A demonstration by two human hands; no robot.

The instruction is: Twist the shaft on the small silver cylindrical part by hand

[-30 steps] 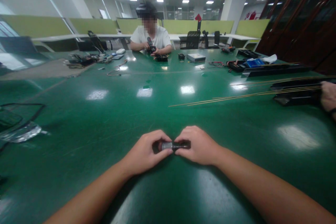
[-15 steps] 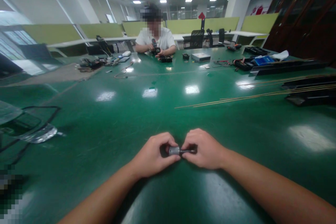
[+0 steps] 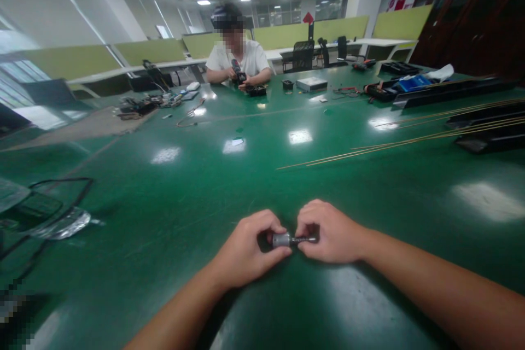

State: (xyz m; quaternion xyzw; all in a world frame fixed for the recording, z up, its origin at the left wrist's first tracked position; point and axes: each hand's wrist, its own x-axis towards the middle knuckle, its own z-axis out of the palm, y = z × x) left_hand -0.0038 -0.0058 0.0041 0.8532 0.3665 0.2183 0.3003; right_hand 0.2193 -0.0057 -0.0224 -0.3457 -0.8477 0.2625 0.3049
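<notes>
Between finger and thumb, my left hand [image 3: 256, 246] grips a small grey metal cylinder [image 3: 281, 239], which looks like a little motor. From its right end sticks out a thin dark shaft [image 3: 303, 239], seemingly ridged. The fingertips of my right hand [image 3: 328, 232] are pinched around that shaft, a little to the right of the cylinder. Both hands are low over the green tabletop [image 3: 197, 191], and the piece lies roughly level across them. My palms hide part of each end.
Long thin brass-coloured rods [image 3: 369, 149] stretch in from the right beside black channels [image 3: 488, 139]. At left lies a clear plastic bag [image 3: 61, 224] near a black cable. Across the table sits a person [image 3: 240, 60] holding a dark tool; a white box [image 3: 311, 84] stands nearby.
The view has shifted slightly, and both hands appear a little further right. My right fingertips sit slightly further from the cylinder, with more of the dark shaft showing.
</notes>
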